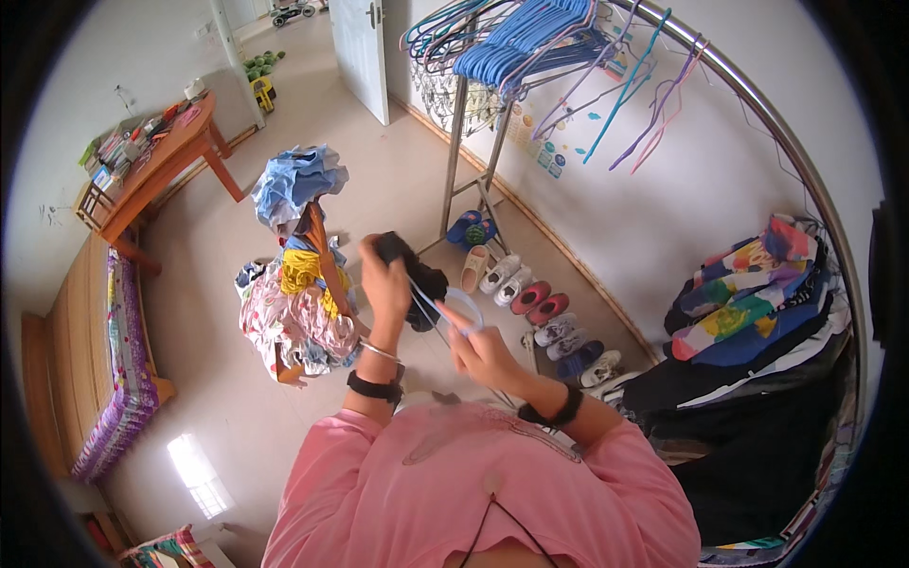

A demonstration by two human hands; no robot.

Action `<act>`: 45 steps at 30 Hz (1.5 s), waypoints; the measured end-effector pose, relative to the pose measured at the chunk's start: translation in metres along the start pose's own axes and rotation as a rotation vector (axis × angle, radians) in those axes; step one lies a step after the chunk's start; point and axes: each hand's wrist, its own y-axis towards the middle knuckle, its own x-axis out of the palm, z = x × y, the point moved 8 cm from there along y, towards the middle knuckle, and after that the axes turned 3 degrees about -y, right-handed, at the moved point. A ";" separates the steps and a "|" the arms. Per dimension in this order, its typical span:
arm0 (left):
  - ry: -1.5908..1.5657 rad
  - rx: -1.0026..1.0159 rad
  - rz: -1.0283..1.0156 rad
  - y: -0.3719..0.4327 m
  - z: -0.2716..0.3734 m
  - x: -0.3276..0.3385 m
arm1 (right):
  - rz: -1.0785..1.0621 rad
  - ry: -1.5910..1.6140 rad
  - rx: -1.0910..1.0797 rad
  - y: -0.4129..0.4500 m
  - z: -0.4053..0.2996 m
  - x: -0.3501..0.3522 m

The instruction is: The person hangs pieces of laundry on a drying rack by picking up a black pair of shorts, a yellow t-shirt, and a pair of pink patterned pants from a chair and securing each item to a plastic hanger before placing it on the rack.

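Note:
My left hand [384, 287] is raised in front of me and grips a bunched black garment [429, 287]. The cloth hangs down to the right of the fingers. A thin light-blue clothes hanger [470, 307] is in my right hand [484, 355], lower and to the right. Its frame reaches up to the black cloth and left hand. Motion blur hides whether the hanger is inside the garment. Beyond my left wrist, a pile of clothes [259, 305] in pink, yellow and blue lies heaped over a wooden chair [323, 255].
Many blue hangers [522, 42] hang on a metal rack [458, 156] ahead. Clothes [753, 298] hang along a curved rail [802, 149] at right. Shoes [529, 302] line the wall. A wooden table [167, 153] holds clutter, near a wooden bench [82, 341]. A door [361, 57] stands ajar.

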 end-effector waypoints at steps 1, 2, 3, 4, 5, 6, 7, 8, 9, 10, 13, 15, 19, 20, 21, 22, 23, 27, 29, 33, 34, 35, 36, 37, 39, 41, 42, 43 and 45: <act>0.026 0.053 -0.055 -0.012 0.016 0.006 | 0.013 0.021 0.025 0.014 0.007 0.001; 0.013 0.079 -0.110 -0.026 0.039 0.010 | 0.139 -0.035 -0.011 0.029 0.015 -0.006; 0.002 0.104 -0.161 -0.039 0.056 0.014 | 0.262 -0.090 -0.051 0.043 0.026 -0.013; 0.001 0.198 -0.166 -0.050 0.064 0.014 | 0.394 -0.203 -0.191 0.056 0.029 -0.023; 0.004 0.233 -0.171 -0.062 0.074 0.012 | 0.456 -0.150 -0.204 0.059 0.027 -0.027; 0.023 0.250 -0.140 -0.070 0.073 0.006 | 0.516 -0.099 -0.215 0.059 0.025 -0.031; 0.043 0.265 -0.109 -0.074 0.073 0.001 | 0.577 -0.048 -0.233 0.061 0.021 -0.034; 0.086 0.250 -0.084 -0.074 0.064 -0.005 | 0.494 0.168 -0.121 0.060 0.028 -0.035; 0.125 0.227 -0.066 -0.075 0.047 -0.010 | 0.410 0.372 0.006 0.054 0.028 -0.031; 0.268 0.336 -0.042 -0.080 0.034 -0.011 | 0.520 0.386 -0.044 0.049 0.017 -0.040; 0.491 0.203 -0.251 -0.110 -0.033 0.006 | 0.629 0.349 -0.002 0.046 0.016 -0.063; 0.445 0.124 -0.357 -0.143 -0.057 0.021 | 0.681 0.283 0.021 0.051 0.029 -0.074; 0.286 -0.095 -0.705 -0.181 -0.050 0.049 | 0.746 0.058 -0.003 0.068 0.070 -0.089; 0.283 -0.102 -0.710 -0.180 -0.043 0.049 | 0.784 -0.057 -0.030 0.067 0.071 -0.093; 0.140 -0.138 -0.741 -0.178 -0.035 0.049 | 0.782 -0.058 -0.027 0.066 0.073 -0.093; -0.005 -0.174 -0.770 -0.177 -0.030 0.052 | 0.760 -0.091 -0.018 0.067 0.074 -0.092; -0.006 -0.177 -0.773 -0.177 -0.033 0.055 | 0.738 -0.123 -0.010 0.067 0.075 -0.091; -0.206 -0.326 -0.698 -0.162 -0.046 0.066 | 0.627 -0.548 -0.140 0.048 0.143 -0.058; -0.316 -0.576 -0.794 -0.163 -0.061 0.071 | 0.256 -0.460 -0.287 0.032 0.208 -0.041; -0.004 -0.159 -0.967 -0.132 -0.077 0.059 | 0.070 0.289 0.446 0.008 0.184 -0.051; 0.115 -0.032 -0.913 -0.117 -0.075 0.056 | 0.057 0.360 0.467 0.002 0.174 -0.058; 0.245 0.069 -0.816 -0.102 -0.074 0.051 | 0.045 0.431 0.487 -0.005 0.162 -0.062; 0.369 0.175 -0.710 -0.088 -0.070 0.048 | 0.050 0.390 0.473 -0.009 0.144 -0.067; 0.449 0.195 -0.650 -0.074 -0.064 0.048 | 0.071 0.394 0.474 -0.014 0.134 -0.072; 0.523 0.225 -0.603 -0.052 -0.054 0.052 | 0.001 0.437 0.403 -0.022 0.109 -0.074; 0.516 0.204 -0.545 -0.033 -0.054 0.056 | -0.003 0.430 0.383 -0.033 0.084 -0.082; 0.467 0.293 -0.529 -0.029 -0.052 0.059 | -0.024 0.427 0.392 -0.038 0.072 -0.084; 0.418 0.379 -0.506 -0.025 -0.056 0.061 | -0.051 0.426 0.399 -0.042 0.061 -0.086; 0.324 0.321 -0.587 -0.015 -0.080 0.067 | -0.011 0.448 0.381 -0.050 0.046 -0.094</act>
